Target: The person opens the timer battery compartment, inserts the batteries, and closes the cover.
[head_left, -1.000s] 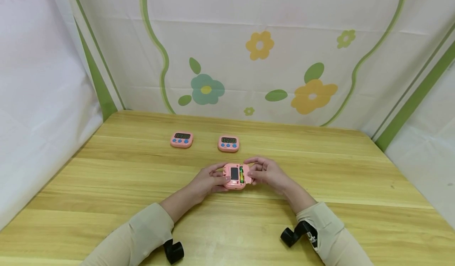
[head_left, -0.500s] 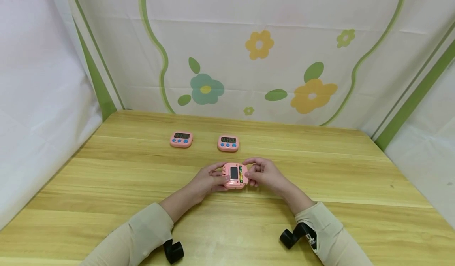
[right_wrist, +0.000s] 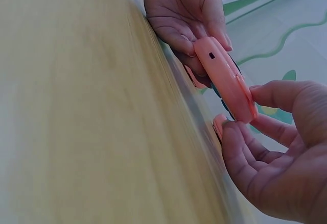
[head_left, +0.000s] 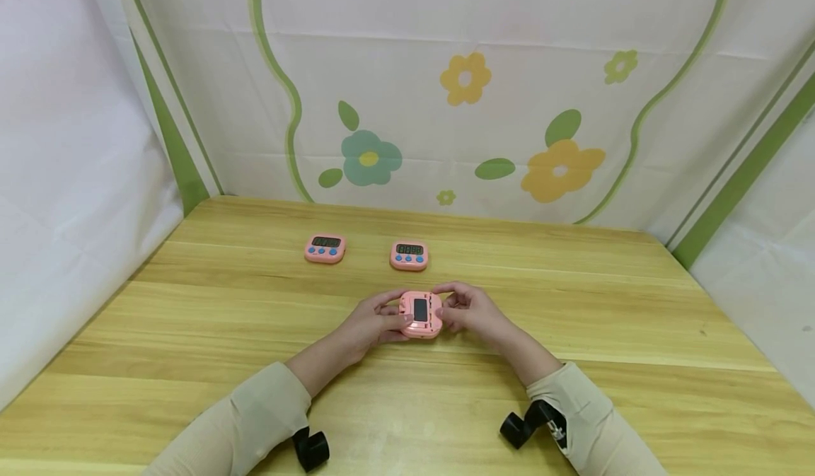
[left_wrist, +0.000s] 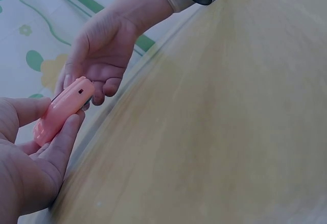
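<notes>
A pink digital timer is held above the table with its back, which has a dark rectangular magnet, facing up. My left hand grips its left side, thumb on the back and fingers beneath. On the right side, my right hand pinches the pink battery cover, which lies almost fully over the battery slot. From the right wrist view, the right thumb touches the cover's edge while the other fingers curl below. The left wrist view shows the timer's pink rim edge-on between both hands.
Two more pink timers lie face up on the wooden table: a left one and a right one, each with a dark screen and blue buttons. Behind stands a flowered white cloth. A black wrist camera sticks out from the left sleeve.
The battery cover has slid left onto the timer, and the green-and-yellow battery seen before is now hidden. My right hand moved slightly left with it; the left hand stayed in place.
</notes>
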The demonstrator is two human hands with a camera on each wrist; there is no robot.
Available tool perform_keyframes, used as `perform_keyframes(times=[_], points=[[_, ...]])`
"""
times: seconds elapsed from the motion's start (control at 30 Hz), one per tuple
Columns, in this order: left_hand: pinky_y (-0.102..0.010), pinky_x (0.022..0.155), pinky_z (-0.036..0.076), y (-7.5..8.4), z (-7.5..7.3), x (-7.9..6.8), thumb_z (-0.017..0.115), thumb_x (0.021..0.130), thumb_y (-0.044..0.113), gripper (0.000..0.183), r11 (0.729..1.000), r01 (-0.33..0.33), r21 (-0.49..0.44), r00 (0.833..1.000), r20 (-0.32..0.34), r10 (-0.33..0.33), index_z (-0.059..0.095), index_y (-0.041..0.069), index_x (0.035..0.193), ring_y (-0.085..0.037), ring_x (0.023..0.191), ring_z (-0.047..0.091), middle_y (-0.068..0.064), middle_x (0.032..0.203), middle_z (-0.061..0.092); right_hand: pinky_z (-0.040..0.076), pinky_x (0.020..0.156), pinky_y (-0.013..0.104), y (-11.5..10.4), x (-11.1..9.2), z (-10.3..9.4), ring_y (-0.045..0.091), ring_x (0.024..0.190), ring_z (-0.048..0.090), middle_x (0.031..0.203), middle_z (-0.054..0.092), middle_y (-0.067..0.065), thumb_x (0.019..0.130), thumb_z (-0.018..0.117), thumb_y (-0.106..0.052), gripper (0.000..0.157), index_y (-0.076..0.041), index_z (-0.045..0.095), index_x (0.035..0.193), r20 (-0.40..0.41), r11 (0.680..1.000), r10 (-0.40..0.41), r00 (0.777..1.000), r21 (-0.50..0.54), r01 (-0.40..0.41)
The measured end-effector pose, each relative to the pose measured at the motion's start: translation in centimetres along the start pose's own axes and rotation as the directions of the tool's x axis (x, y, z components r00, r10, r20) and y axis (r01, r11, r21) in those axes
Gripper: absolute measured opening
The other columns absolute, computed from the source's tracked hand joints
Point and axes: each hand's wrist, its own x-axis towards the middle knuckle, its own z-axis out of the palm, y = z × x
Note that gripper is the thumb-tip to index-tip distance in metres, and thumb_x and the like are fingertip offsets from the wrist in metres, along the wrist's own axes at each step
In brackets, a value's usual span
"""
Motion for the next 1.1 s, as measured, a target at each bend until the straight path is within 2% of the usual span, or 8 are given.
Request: perform_keyframes(times=[0.13,0.23,0.43,0.63,0.97,1.1], points=[[-0.034,0.070,0.050,-0.1,0.0,0.1,0.057,0.081,0.000,0.054,1.000,0.003,-0.004,1.000,0.001,-0.003,0.034,0.002,0.130,-0.021,0.078,0.058,-0.018,0.098,0.054,0.051,0.060,0.034,0.0,0.0,0.0,0.021,0.070,0.057,0.089,0.058,0.016,0.081,0.058,-0.007,0.045,0.001,0.043,0.122,0.036,0.996,0.054,0.998,0.074,-0.056],[-0.034,0.070,0.050,0.0,0.0,0.0,0.057,0.081,0.000,0.054,1.000,0.003,-0.001,1.000,0.001,-0.003,0.034,0.001,0.130,-0.021,0.078,0.058,-0.019,0.100,0.054,0.051,0.058,0.032,0.2,0.0,-0.1,0.021,0.068,0.059,0.085,0.061,0.017,0.082,0.055,-0.007,0.047,0.001,0.039,0.125,0.078,0.990,0.072,0.994,0.119,-0.081],[-0.034,0.070,0.050,0.2,0.0,-0.2,0.056,0.081,0.000,0.054,1.000,-0.002,0.001,1.000,0.013,0.002,0.034,0.001,0.130,-0.022,0.080,0.058,-0.020,0.105,0.053,0.052,0.058,0.031,0.6,0.0,-0.4,0.021,0.067,0.059,0.079,0.061,0.016,0.084,0.054,-0.009,0.050,-0.002,0.034,0.130,0.164,0.974,0.081,0.983,0.197,-0.113],[-0.034,0.070,0.050,0.1,-0.1,-0.1,0.057,0.081,0.001,0.054,1.000,-0.013,0.011,0.999,0.034,0.013,0.035,0.001,0.130,-0.021,0.077,0.058,-0.018,0.097,0.055,0.051,0.061,0.030,0.8,0.0,-0.5,0.022,0.069,0.059,0.080,0.060,0.016,0.085,0.054,-0.008,0.051,-0.004,0.032,0.131,0.230,0.954,0.096,0.968,0.257,-0.155],[-0.034,0.069,0.050,0.2,0.0,-0.2,0.059,0.080,0.001,0.055,1.000,-0.001,0.007,1.000,0.016,0.001,0.036,0.001,0.130,-0.019,0.074,0.058,-0.015,0.092,0.055,0.051,0.058,0.026,1.1,0.1,-0.4,0.018,0.066,0.059,0.078,0.061,0.012,0.084,0.054,-0.007,0.051,0.000,0.031,0.130,0.221,0.941,0.074,0.972,0.307,-0.141],[-0.034,0.069,0.050,0.2,0.0,-0.3,0.059,0.079,0.000,0.055,1.000,-0.016,0.016,0.999,0.030,0.015,0.035,0.000,0.130,-0.019,0.074,0.058,-0.015,0.092,0.056,0.050,0.057,0.026,1.2,0.1,-0.3,0.017,0.065,0.059,0.078,0.061,0.012,0.085,0.053,-0.005,0.050,0.002,0.031,0.129,0.204,0.942,0.074,0.976,0.306,-0.136]])
